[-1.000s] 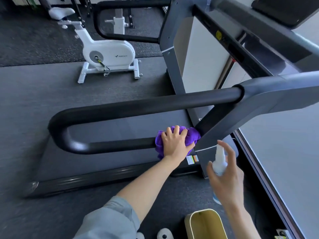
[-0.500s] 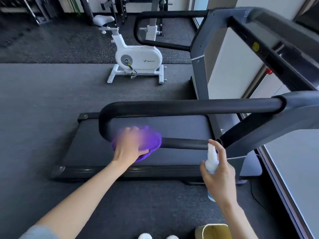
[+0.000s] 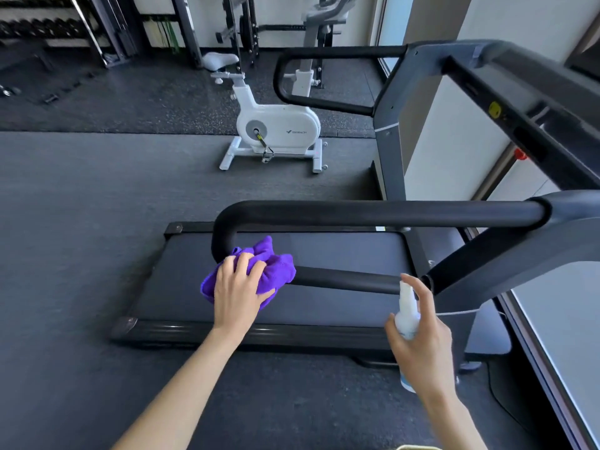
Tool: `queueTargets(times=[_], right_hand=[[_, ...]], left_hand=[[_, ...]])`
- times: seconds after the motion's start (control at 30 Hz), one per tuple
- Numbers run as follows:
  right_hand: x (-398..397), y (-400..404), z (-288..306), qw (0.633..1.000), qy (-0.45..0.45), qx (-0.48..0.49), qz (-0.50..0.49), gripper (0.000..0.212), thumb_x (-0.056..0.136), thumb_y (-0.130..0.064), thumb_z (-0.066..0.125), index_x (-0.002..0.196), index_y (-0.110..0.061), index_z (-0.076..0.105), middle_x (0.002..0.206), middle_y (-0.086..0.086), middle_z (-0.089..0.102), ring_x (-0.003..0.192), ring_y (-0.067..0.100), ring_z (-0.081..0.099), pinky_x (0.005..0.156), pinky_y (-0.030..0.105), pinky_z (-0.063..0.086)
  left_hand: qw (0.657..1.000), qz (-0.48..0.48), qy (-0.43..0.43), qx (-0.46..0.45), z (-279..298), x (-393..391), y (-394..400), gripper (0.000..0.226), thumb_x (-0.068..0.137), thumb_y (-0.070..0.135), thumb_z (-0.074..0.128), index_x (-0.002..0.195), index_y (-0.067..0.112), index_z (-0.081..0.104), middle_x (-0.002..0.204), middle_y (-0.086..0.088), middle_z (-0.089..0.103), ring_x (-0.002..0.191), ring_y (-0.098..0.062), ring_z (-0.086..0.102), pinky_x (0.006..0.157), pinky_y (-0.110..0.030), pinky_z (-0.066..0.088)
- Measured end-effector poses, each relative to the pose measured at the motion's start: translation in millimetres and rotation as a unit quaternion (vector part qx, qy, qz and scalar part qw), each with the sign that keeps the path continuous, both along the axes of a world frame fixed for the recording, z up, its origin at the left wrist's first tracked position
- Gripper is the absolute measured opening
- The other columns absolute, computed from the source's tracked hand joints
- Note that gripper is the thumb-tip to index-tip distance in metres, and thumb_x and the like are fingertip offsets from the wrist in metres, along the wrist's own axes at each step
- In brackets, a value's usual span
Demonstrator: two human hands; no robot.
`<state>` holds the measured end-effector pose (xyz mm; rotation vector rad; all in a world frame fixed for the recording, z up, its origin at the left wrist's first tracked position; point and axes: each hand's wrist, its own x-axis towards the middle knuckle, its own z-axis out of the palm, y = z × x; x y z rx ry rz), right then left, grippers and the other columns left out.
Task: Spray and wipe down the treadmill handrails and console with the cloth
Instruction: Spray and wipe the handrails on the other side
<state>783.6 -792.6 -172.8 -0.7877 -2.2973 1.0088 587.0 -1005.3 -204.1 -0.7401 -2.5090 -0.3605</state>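
While the left hand (image 3: 238, 289) clutches a bunched purple cloth (image 3: 272, 267), the right hand (image 3: 422, 345) grasps a white spray bottle (image 3: 406, 315).

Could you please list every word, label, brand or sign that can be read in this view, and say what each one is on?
"MERACH", as far as it can be made out: small dark logo on the white exercise bike.
Yellow sticker on the treadmill frame: too small to read.
Spray bottle in the right hand: no legible print.
Purple cloth: no text.

Dark rubber floor (image 3: 81, 206), white exercise bike (image 3: 276, 128), weight racks (image 3: 97, 27)
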Motion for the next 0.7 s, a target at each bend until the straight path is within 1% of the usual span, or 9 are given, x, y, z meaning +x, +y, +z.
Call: queueTargets(times=[0.07,0.1,0.2,0.27,0.33,0.4,0.5,0.57,0.7], right_hand=[[1.0,2.0,0.0,1.000,-0.008,0.005,0.002,0.070,0.083,-0.003,0.066,0.130,-0.048,0.040,0.061,-0.004,0.055,0.052,0.018,0.051,0.047,0.022,0.041],[1.0,2.4,0.3,1.000,-0.012,0.004,0.005,0.071,0.083,-0.003,0.066,0.130,-0.049,0.039,0.063,-0.005,0.056,0.052,0.017,0.052,0.048,0.024,0.042],[-0.4,4.0,0.6,1.000,-0.025,0.001,0.019,0.072,0.083,-0.004,0.065,0.129,-0.052,0.038,0.065,-0.005,0.057,0.053,0.017,0.054,0.049,0.025,0.042],[-2.4,4.4,0.8,0.999,-0.033,0.005,0.028,0.072,0.083,-0.005,0.065,0.129,-0.053,0.037,0.063,-0.003,0.057,0.052,0.018,0.053,0.048,0.023,0.040],[-4.8,3.9,0.4,0.999,-0.034,0.006,0.034,0.073,0.082,-0.005,0.066,0.128,-0.054,0.037,0.061,-0.003,0.056,0.050,0.020,0.052,0.046,0.022,0.040],[-6.7,4.1,-0.2,0.998,-0.036,0.009,0.042,0.073,0.082,-0.005,0.067,0.128,-0.054,0.038,0.061,-0.004,0.055,0.050,0.022,0.053,0.045,0.024,0.042],[-8.0,4.0,-1.6,0.998,-0.035,0.010,0.057,0.071,0.082,-0.005,0.067,0.129,-0.051,0.039,0.060,-0.003,0.056,0.056,0.020,0.054,0.044,0.020,0.042],[-8.7,3.1,-2.9,0.997,-0.037,0.005,0.066,0.069,0.083,-0.004,0.068,0.130,-0.047,0.041,0.060,-0.004,0.056,0.064,0.014,0.056,0.047,0.018,0.043],[-14.5,-3.2,-5.8,0.995,-0.057,0.004,0.081,0.067,0.083,-0.005,0.068,0.130,-0.044,0.041,0.064,-0.005,0.059,0.055,0.017,0.054,0.049,0.019,0.041]], left_hand=[[0.984,0.068,-0.018,0.163,-5.7,16.5,0.6,0.035,0.067,0.021,0.079,0.095,0.004,0.065,0.102,-0.013,0.061,0.086,-0.036,0.054,0.074,-0.044,0.047],[0.963,0.095,-0.028,0.251,-6.2,24.5,1.6,0.031,0.074,0.025,0.071,0.096,0.003,0.064,0.103,-0.014,0.059,0.088,-0.035,0.052,0.077,-0.041,0.044],[0.875,0.144,-0.022,0.462,4.5,36.2,5.7,0.029,0.082,0.023,0.061,0.100,0.000,0.060,0.110,-0.017,0.056,0.097,-0.033,0.050,0.088,-0.028,0.036],[0.827,0.154,-0.018,0.540,21.2,36.1,9.2,0.031,0.083,0.020,0.061,0.103,-0.003,0.059,0.115,-0.021,0.054,0.105,-0.034,0.050,0.093,-0.032,0.038],[0.791,0.156,-0.012,0.591,38.5,31.6,12.7,0.034,0.085,0.020,0.059,0.104,-0.008,0.058,0.116,-0.026,0.051,0.108,-0.040,0.051,0.094,-0.043,0.043],[0.770,0.168,0.012,0.616,52.1,28.3,10.4,0.037,0.088,0.021,0.058,0.105,-0.012,0.056,0.115,-0.031,0.050,0.108,-0.043,0.051,0.095,-0.044,0.042],[0.787,0.188,0.096,0.580,49.8,32.7,-13.3,0.040,0.092,0.024,0.059,0.105,-0.014,0.054,0.113,-0.035,0.049,0.108,-0.037,0.050,0.098,-0.032,0.039],[0.785,0.212,0.126,0.568,41.9,34.5,-29.8,0.044,0.095,0.030,0.057,0.104,-0.013,0.054,0.110,-0.036,0.049,0.106,-0.036,0.051,0.099,-0.033,0.039],[0.769,0.207,0.039,0.604,35.8,26.2,-16.2,0.040,0.094,0.023,0.056,0.112,-0.013,0.053,0.116,-0.036,0.047,0.113,-0.038,0.050,0.102,-0.032,0.038]])
